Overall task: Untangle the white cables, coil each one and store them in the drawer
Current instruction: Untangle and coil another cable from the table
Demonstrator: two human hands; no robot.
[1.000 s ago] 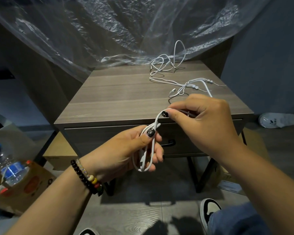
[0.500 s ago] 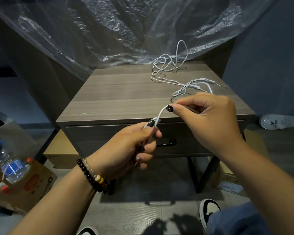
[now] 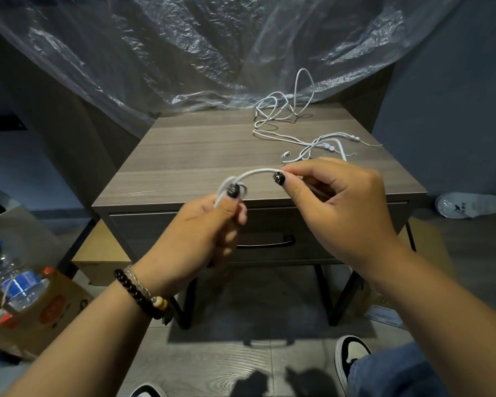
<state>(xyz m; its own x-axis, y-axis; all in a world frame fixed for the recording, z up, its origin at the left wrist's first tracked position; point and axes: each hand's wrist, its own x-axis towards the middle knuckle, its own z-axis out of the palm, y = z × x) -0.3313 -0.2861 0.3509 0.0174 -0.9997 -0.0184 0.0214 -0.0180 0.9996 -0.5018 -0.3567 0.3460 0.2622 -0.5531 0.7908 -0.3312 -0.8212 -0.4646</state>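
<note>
A white cable (image 3: 252, 174) arcs between my two hands in front of the wooden nightstand (image 3: 184, 156). My left hand (image 3: 206, 227) grips a small coil of it, thumb pressed on top, most of the coil hidden in the fist. My right hand (image 3: 332, 202) pinches the same cable between thumb and forefinger a short way to the right. From there the cable runs back to a tangle of white cables (image 3: 318, 144) on the tabletop. Another loose bundle of white cable (image 3: 281, 107) lies at the far edge. The drawer (image 3: 269, 233) below my hands is closed.
Clear plastic sheeting (image 3: 212, 47) hangs behind the nightstand. A cardboard box with a water bottle (image 3: 15, 279) stands on the floor at left. A white slipper (image 3: 467, 204) lies at right. My shoe (image 3: 352, 356) is on the floor below.
My left hand rose from below the drawer handle to the tabletop edge, closing the loop of cable into its fist. My right hand slid slightly right, stretching the cable into an arc.
</note>
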